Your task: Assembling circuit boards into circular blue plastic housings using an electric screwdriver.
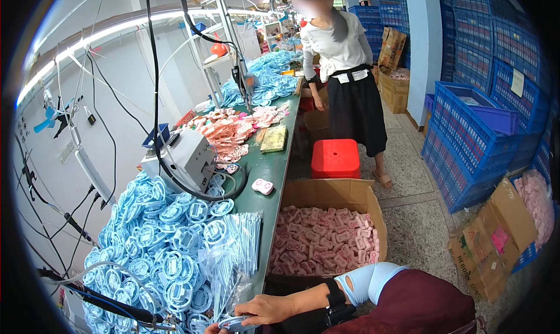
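At the lower edge, my right hand (265,309) comes in from the right and grips a light blue plastic ring-shaped part (234,322), thumb and fingers closed on it. Only a few fingertips of my left hand (214,329) show, pressed at the part's left side; the rest is cut off by the picture's edge. Beside my hands rises a big heap of similar light blue round parts (175,252). A bundle of thin light blue sticks (244,241) lies at the heap's right, partly over a clear plastic bag (219,270).
A grey box device (182,156) with cables stands on the green table (271,203); pink pieces (224,133) lie beyond. Right of the table are a carton (356,189) of pink parts, a red stool (335,159), a standing person (344,60) and stacked blue crates (466,147).
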A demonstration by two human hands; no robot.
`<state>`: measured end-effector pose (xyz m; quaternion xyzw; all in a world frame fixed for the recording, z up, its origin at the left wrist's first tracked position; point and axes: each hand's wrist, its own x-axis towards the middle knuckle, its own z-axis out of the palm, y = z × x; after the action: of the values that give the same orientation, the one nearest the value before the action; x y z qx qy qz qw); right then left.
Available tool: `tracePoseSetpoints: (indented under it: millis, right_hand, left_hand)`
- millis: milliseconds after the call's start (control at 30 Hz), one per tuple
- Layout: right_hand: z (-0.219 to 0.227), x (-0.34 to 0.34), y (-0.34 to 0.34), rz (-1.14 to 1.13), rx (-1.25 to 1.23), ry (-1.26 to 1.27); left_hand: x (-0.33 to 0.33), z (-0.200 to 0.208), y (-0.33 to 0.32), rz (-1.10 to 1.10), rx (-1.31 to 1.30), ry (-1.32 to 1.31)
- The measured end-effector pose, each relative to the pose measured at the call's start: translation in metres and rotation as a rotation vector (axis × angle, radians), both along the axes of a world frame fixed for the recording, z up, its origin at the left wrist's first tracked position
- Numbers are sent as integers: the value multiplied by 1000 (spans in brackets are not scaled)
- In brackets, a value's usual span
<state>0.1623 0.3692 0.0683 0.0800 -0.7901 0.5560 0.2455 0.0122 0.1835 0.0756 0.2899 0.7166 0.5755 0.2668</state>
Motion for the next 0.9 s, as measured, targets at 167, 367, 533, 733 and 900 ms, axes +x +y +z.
tracePoseSetpoints:
  millis: [167,367,533,733,900]
  right_hand:
    - [5,2,-2,1,-18,-3]
    - [7,0,-2,5,-47,-22]
    - [6,-4,3,-9,-49,-52]
    - [7,-8,2,11,-30,-92]
    - [8,-14,8,189,-311,-275]
  left_hand:
    - [-9,-22,-1,89,88,-90]
    - [-14,-25,-2,60,100,-7]
    - [-13,-7,-7,19,64,25]
    - [-13,-4,-7,21,50,60]
    - [-8,-6,-17,71,-91,307]
